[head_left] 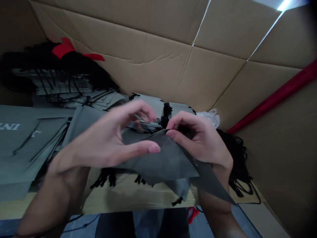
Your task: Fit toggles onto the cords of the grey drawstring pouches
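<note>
A flattened grey paper bag (168, 162) is held up over the table's front edge, with one corner pointing down to the right. My right hand (198, 138) pinches its top edge between thumb and fingers. My left hand (109, 138) curves around the bag's left side. Its thumb lies along the grey paper and its fingers arch above it, apart from the surface. Black cord handles (106, 177) dangle below the bag.
Stacks of flat grey bags (27, 145) with black cords cover the wooden table (128, 195) to the left and behind. A heap of black cords (237, 168) lies at the right. Cardboard walls (160, 62) enclose the back and right. A red strip (277, 96) runs along the right wall.
</note>
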Tool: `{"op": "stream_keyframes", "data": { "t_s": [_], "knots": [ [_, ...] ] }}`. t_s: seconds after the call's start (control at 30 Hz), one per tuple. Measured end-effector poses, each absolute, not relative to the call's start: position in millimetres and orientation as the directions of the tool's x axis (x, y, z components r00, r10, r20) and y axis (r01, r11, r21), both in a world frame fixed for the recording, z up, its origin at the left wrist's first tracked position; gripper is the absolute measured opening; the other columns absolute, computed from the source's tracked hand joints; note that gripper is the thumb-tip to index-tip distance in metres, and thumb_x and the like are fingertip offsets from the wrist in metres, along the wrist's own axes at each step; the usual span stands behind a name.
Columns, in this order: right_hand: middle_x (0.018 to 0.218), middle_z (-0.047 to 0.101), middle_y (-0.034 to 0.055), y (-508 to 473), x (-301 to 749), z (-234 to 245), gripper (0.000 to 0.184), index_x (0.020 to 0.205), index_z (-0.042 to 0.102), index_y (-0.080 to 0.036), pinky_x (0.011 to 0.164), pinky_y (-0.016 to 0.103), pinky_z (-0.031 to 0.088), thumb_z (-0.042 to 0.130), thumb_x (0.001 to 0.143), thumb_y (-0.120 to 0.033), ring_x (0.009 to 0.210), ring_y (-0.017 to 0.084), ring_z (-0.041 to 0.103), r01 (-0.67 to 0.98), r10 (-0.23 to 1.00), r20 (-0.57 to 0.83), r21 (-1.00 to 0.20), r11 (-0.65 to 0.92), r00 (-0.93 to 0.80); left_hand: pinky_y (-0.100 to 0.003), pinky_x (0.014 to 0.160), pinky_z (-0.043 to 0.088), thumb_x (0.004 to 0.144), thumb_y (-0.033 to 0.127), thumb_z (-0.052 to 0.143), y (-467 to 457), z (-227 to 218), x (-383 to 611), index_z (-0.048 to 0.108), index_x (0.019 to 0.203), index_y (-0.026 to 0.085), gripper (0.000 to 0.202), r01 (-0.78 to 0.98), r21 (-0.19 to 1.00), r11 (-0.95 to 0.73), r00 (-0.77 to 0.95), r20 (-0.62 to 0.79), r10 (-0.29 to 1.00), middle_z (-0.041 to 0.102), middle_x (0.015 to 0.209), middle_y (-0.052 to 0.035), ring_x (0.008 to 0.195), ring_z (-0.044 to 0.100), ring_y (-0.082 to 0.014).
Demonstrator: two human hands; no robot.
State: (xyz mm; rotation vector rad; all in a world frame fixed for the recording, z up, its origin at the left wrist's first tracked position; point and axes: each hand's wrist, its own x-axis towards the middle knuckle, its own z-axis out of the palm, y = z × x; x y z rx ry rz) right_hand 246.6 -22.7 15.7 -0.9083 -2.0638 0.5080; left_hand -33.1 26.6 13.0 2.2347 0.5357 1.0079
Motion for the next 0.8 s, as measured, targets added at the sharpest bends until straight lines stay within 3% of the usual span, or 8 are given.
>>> {"op": "stream_keyframes", "data": {
  "t_s": [0.07,0.17,0.37,0.53,0.67,0.8],
  "knots": [
    [0.095,0.078,-0.0022,-26,240,15,0.006,0.105,0.077,-0.023,0.077,0.027,0.052,0.081,0.108,-0.024,0.085,0.013,0.069,0.433,0.749,0.547,-0.611,0.662,-0.374,-0.027,0.083,0.062,0.101,0.038,0.088,21,10,-13,0.072,0.117,0.023,0.027,0.044,0.79,-0.612,0.675,0.428,0.601,0.079,0.111,-0.0021,0.096,0.074,-0.0168],
    [0.102,0.082,-0.0011,-29,239,14,0.007,0.109,0.08,-0.023,0.078,0.027,0.055,0.085,0.104,-0.023,0.088,0.014,0.073,0.438,0.75,0.554,-0.61,0.661,-0.36,-0.024,0.072,0.056,0.11,0.028,0.071,20,3,-1,0.074,0.113,0.021,0.008,0.062,0.812,-0.581,0.669,0.398,0.628,0.077,0.099,-0.0004,0.085,0.07,-0.014],
    [0.1,0.083,-0.0011,-32,241,11,0.014,0.111,0.084,-0.026,0.071,0.027,0.058,0.092,0.1,-0.023,0.082,0.015,0.074,0.431,0.725,0.636,-0.595,0.679,-0.265,-0.024,0.064,0.05,0.108,0.027,0.069,13,7,-7,0.077,0.114,0.022,0.011,0.166,0.705,-0.689,0.623,0.466,0.628,0.078,0.096,0.0012,0.076,0.065,-0.0122],
    [0.092,0.082,-0.0046,-34,238,13,0.019,0.1,0.084,-0.028,0.072,0.028,0.061,0.098,0.092,-0.017,0.077,0.014,0.072,0.427,0.728,0.652,-0.608,0.669,-0.212,-0.024,0.07,0.053,0.108,0.036,0.08,9,8,-7,0.083,0.115,0.027,0.012,0.122,0.638,-0.76,0.546,0.597,0.588,0.085,0.102,0.0015,0.081,0.073,-0.0134],
    [0.095,0.081,-0.0006,-37,236,15,0.015,0.1,0.082,-0.028,0.074,0.033,0.062,0.093,0.095,-0.018,0.083,0.019,0.073,0.407,0.762,0.612,-0.654,0.638,-0.212,-0.024,0.075,0.056,0.105,0.035,0.083,10,7,-6,0.088,0.11,0.027,0.01,0.119,0.648,-0.752,0.502,0.614,0.609,0.088,0.099,0.0012,0.085,0.077,-0.0152],
    [0.107,0.073,0.0033,-40,236,16,0.026,0.11,0.076,-0.026,0.079,0.036,0.059,0.081,0.091,-0.01,0.093,0.021,0.068,0.292,0.741,0.617,-0.681,0.671,-0.264,-0.019,0.066,0.052,0.104,0.032,0.084,10,11,-8,0.089,0.103,0.025,0.009,0.106,0.714,-0.692,0.482,0.572,0.664,0.082,0.083,0.0033,0.075,0.072,-0.0112]
  ]
}}
